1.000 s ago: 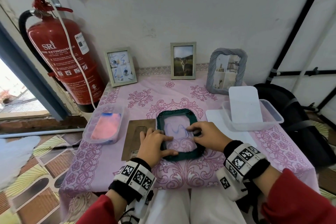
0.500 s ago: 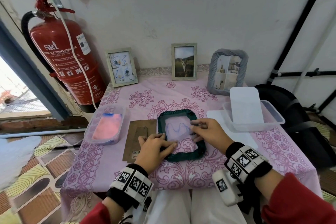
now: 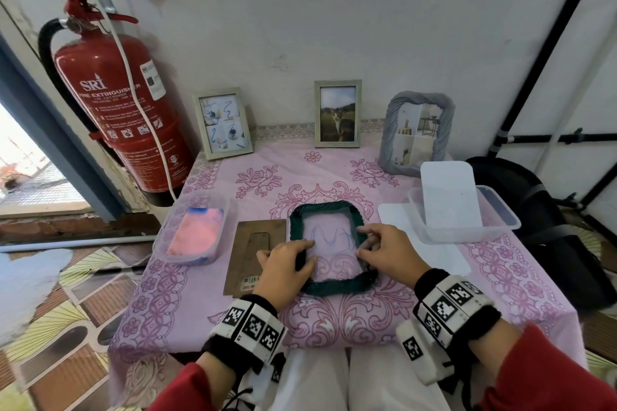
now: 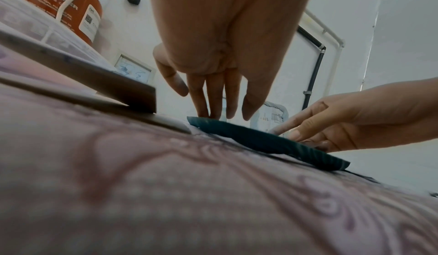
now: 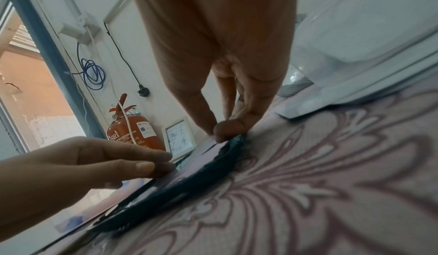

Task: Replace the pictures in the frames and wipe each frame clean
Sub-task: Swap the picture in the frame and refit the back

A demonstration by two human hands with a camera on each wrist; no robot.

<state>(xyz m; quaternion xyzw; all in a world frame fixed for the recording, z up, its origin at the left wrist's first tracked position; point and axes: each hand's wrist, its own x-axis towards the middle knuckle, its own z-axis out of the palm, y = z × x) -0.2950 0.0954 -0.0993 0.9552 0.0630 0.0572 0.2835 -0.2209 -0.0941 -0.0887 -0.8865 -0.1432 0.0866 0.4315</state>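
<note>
A dark green picture frame (image 3: pixel 337 287) lies flat on the pink tablecloth in front of me, with a clear pane (image 3: pixel 330 237) marked by blue scribbles in its opening. My left hand (image 3: pixel 287 264) lies over the frame's left side, straight fingers pressing on the pane; the right wrist view shows this left hand (image 5: pixel 118 165) too. My right hand (image 3: pixel 380 250) is at the frame's right side. In the right wrist view the right hand (image 5: pixel 225 129) pinches the pane's edge between thumb and forefinger above the frame (image 5: pixel 166 199). Both also show low in the left wrist view: frame (image 4: pixel 260 139), right hand (image 4: pixel 331 128).
A brown backing board (image 3: pixel 257 243) lies just left of the frame, then a tub with a pink cloth (image 3: pixel 197 233). A clear tub (image 3: pixel 500 210) holding white sheets stands at the right. Three upright frames (image 3: pixel 338 113) line the wall. A fire extinguisher (image 3: pixel 123 110) stands far left.
My left hand's fingers have slid from the frame's left rim further onto the pane. The right hand has stayed at the frame's right edge.
</note>
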